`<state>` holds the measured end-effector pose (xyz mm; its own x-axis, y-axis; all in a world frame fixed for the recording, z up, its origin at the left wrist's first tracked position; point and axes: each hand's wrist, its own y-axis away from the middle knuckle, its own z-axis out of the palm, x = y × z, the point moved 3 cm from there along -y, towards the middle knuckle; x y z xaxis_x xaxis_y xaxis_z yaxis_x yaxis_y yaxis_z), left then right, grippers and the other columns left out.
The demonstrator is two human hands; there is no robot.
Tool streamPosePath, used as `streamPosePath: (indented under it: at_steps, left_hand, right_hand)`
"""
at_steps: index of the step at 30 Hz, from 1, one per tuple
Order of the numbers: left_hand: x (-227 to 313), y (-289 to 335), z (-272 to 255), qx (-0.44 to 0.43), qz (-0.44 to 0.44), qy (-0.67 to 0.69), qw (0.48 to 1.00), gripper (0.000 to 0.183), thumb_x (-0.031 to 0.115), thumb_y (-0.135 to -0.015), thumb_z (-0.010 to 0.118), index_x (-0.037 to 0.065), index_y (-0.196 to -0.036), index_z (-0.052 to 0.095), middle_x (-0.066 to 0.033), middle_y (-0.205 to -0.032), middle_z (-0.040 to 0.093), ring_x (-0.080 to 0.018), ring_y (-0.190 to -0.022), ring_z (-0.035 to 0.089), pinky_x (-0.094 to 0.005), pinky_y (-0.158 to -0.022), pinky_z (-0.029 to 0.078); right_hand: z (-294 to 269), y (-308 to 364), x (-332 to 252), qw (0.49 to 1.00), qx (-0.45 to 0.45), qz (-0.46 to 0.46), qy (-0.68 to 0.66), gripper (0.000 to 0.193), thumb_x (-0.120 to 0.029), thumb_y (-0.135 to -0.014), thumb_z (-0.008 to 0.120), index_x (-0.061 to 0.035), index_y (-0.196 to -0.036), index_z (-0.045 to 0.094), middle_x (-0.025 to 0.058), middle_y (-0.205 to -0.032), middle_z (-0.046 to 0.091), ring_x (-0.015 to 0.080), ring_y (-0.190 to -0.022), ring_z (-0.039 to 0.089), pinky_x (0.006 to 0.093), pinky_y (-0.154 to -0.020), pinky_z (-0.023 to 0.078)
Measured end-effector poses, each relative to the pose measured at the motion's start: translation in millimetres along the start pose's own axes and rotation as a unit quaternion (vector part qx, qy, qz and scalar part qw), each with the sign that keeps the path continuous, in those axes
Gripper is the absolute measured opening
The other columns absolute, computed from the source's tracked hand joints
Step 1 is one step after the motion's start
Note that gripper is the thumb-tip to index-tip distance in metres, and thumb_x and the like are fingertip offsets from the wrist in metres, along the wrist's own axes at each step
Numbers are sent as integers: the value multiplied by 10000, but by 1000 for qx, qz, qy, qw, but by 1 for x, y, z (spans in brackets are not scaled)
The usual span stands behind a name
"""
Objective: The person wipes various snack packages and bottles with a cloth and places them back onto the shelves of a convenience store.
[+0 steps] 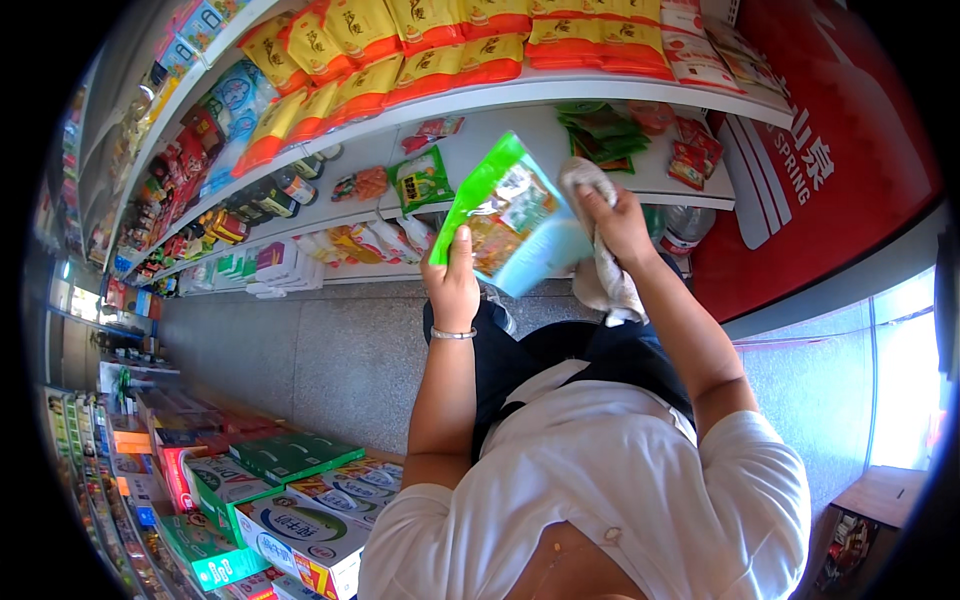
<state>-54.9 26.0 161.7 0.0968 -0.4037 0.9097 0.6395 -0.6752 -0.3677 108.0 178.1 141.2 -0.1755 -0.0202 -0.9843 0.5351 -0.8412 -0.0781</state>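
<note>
My left hand (455,285) grips the left edge of a flat plastic food packet (515,215) with a bright green strip, a food picture and a pale blue part. The packet is tilted in front of the shelves. Bunched in my right hand (622,225) is a whitish cloth (610,280), its lower end hanging down. The cloth is close to the packet's right edge; whether they touch I cannot tell. On the shelf behind, a green packet (421,180) lies to the left, and a pile of dark green packets (603,135) lies to the right.
Yellow and red bags (400,75) line the shelf above. Bottles (290,188) stand farther left, and a large clear bottle (687,228) sits low at right. A red panel (820,130) borders the right side. Stacked cartons (305,525) stand behind on the left, along the grey floor (300,350).
</note>
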Motion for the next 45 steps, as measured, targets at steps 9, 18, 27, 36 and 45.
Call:
streamPosePath:
  at_steps: [9,18,27,36,45]
  left_hand:
    - [7,33,54,-284,408,-422,758,296,121,-766,500,99,-1037,616,-9,-1204,525,-204,-1165,436,-406,-997,267]
    - [-3,34,39,-395,363,-451,713,428,367,-715,629,106,-1052,589,-49,-1283,439,-257,-1239,338,-410,-1023,226]
    - [-71,38,44,-53,-214,281,934,413,280,-903,455,17,-1214,390,-81,-1204,469,-188,-1086,477,-353,-912,387]
    - [-115,2,41,-130,-147,-206,959,286,271,-910,471,54,-741,548,27,-608,509,-64,-508,429,-248,-469,339]
    - [-211,-106,128,-20,-328,150,933,227,202,-851,566,25,-992,559,-16,-885,572,-104,-717,522,-268,-661,442]
  right_hand:
    - [36,34,6,876,-157,131,-436,606,-503,-851,450,-52,-1251,388,127,-1190,493,240,-1059,495,367,-915,403]
    - [6,26,12,943,-91,96,-307,337,-32,-773,613,-16,-1096,518,62,-1003,597,145,-880,578,289,-812,456]
    - [2,0,43,986,-87,88,-115,332,-183,-788,657,-12,-1047,539,29,-935,597,104,-826,549,259,-753,452]
    - [3,3,36,955,-54,-146,250,415,-101,-814,569,-7,-1196,437,159,-1167,502,274,-1109,462,346,-939,366]
    - [-182,26,138,974,189,54,112,296,-48,-846,423,2,-1126,506,95,-1007,588,164,-959,520,274,-864,388]
